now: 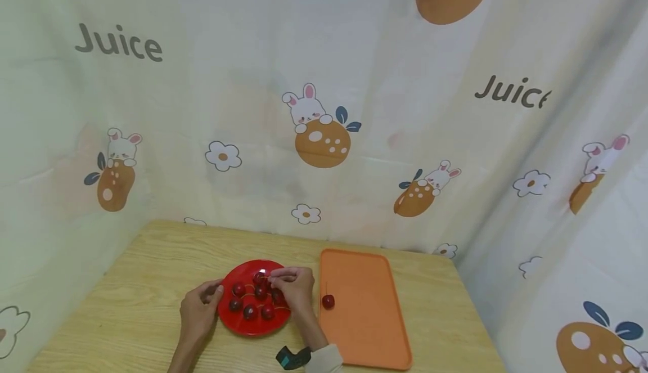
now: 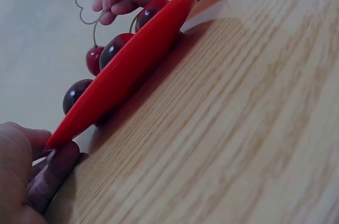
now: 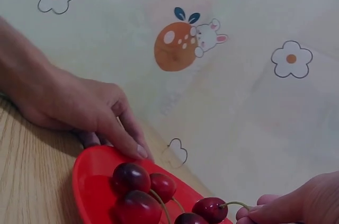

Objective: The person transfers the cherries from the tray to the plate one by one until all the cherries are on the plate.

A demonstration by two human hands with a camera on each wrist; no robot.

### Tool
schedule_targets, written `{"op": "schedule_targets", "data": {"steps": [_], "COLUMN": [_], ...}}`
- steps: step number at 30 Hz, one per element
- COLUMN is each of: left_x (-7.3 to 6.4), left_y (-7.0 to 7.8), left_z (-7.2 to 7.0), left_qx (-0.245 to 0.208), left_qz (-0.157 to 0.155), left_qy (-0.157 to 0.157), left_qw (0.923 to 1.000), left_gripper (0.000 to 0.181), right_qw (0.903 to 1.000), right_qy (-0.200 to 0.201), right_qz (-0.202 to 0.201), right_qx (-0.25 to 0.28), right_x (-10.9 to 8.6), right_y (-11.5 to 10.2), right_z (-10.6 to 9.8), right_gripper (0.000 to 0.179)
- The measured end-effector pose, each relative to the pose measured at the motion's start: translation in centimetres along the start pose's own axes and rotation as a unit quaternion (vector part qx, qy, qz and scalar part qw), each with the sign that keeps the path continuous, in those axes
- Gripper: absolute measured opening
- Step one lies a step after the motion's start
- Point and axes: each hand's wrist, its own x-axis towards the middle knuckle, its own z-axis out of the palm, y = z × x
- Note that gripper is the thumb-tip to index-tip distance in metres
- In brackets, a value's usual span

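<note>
Several dark red cherries with stems lie on a round red plate. My left hand grips the plate's left rim; in the left wrist view the thumb is over the edge and the fingers are beneath it. Over the plate's far right part, my right hand pinches the thin green stem of one cherry between thumb and fingertips. That cherry hangs from its stem beside the others in the left wrist view.
Right of the plate lies an orange tray with a single cherry near its left edge, stem pointing away. Both rest on a wood-grain table. A printed curtain rises behind and along both sides.
</note>
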Motion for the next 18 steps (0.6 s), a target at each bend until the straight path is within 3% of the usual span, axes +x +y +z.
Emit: {"op": "schedule_targets", "data": {"steps": [3, 8, 12, 18], "left_x": [0.04, 0.12, 0.15, 0.19], "left_y": [0.01, -0.05, -0.11, -0.23], "left_z": [0.00, 0.16, 0.25, 0.21], "left_qx": [0.001, 0.001, 0.004, 0.009], "left_qz": [-0.005, -0.005, 0.000, 0.004], "left_qy": [-0.005, -0.003, 0.001, 0.003], "left_qw": [1.0000, 1.0000, 1.0000, 0.9999], "left_gripper": [0.029, 0.028, 0.028, 0.028], "right_qw": [0.9965, 0.9789, 0.9711, 0.9683], "right_qy": [0.005, 0.020, 0.029, 0.027], "right_qz": [-0.048, -0.110, -0.128, -0.128], "right_qx": [-0.068, -0.171, -0.199, -0.212], "right_x": [0.02, 0.03, -0.17, -0.49], "right_y": [0.20, 0.37, 0.32, 0.26], "right_z": [0.35, 0.79, 0.99, 1.04], "right_gripper": [0.013, 0.016, 0.017, 0.017]}}
